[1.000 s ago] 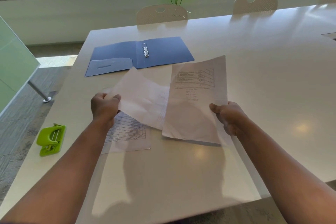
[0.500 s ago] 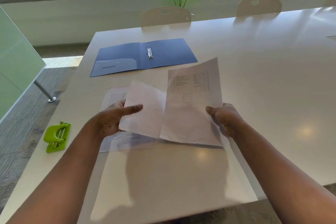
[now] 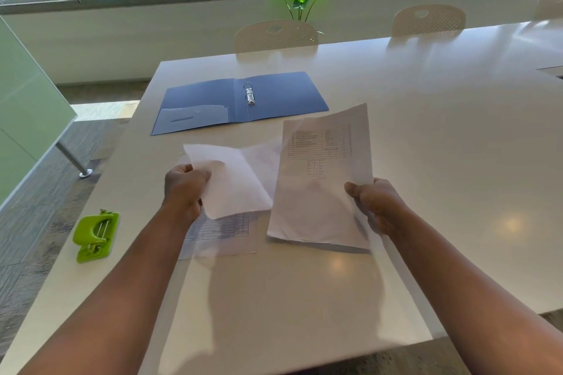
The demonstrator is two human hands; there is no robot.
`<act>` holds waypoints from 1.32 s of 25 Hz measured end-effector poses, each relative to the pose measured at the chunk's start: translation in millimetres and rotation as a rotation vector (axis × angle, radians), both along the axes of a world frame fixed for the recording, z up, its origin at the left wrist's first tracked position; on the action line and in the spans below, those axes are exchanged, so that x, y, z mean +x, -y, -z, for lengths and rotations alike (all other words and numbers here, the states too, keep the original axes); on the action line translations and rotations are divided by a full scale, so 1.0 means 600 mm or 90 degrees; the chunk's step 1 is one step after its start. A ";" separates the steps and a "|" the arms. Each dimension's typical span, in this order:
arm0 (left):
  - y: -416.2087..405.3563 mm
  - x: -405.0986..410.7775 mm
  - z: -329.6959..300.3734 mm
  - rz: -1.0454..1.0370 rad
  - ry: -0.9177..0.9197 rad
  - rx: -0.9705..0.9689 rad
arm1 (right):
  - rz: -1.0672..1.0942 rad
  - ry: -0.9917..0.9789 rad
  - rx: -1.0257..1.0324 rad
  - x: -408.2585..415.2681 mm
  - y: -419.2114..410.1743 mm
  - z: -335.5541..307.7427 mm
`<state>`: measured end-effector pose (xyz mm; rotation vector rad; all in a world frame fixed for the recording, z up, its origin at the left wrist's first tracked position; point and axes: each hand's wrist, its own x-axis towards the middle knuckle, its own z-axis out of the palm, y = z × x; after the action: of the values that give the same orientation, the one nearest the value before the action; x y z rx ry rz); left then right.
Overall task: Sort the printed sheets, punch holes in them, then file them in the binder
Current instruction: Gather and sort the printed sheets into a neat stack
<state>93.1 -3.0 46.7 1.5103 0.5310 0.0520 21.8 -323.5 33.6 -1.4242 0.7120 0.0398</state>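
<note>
- White printed sheet (image 3: 320, 186), thin and limp, pinched at its edge by the right hand (image 3: 376, 204).
- Left hand (image 3: 184, 189) grips a curling blank-faced sheet (image 3: 234, 183) above a flat table-printed sheet (image 3: 222, 231).
- Blue ring binder (image 3: 274, 97) lies open beyond them.

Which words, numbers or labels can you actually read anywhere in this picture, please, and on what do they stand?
None can be read.
Printed white sheet in the right hand: a table and short lines, too blurred.
White sheet lying flat on the table: a ruled table, too small.
Blank-looking white sheet in the left hand: no print shows.
Open blue ring binder and lime-green hole punch: no label visible.
</note>
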 end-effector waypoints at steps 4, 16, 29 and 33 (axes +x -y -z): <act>0.023 -0.028 0.014 -0.039 0.006 -0.159 | 0.006 0.009 0.019 0.004 -0.001 0.000; 0.016 -0.058 0.048 0.092 0.095 0.204 | -0.029 -0.030 0.062 0.007 0.013 -0.002; 0.056 -0.079 -0.011 -0.057 0.267 0.120 | -0.014 -0.028 0.020 0.012 0.000 -0.002; 0.075 -0.076 -0.061 -0.095 0.333 0.055 | -0.004 -0.020 -0.009 0.016 -0.008 0.001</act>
<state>47.4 -48.3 83.3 1.4649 0.2182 0.5761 31.1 -318.8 32.8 -1.4417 0.7352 0.0622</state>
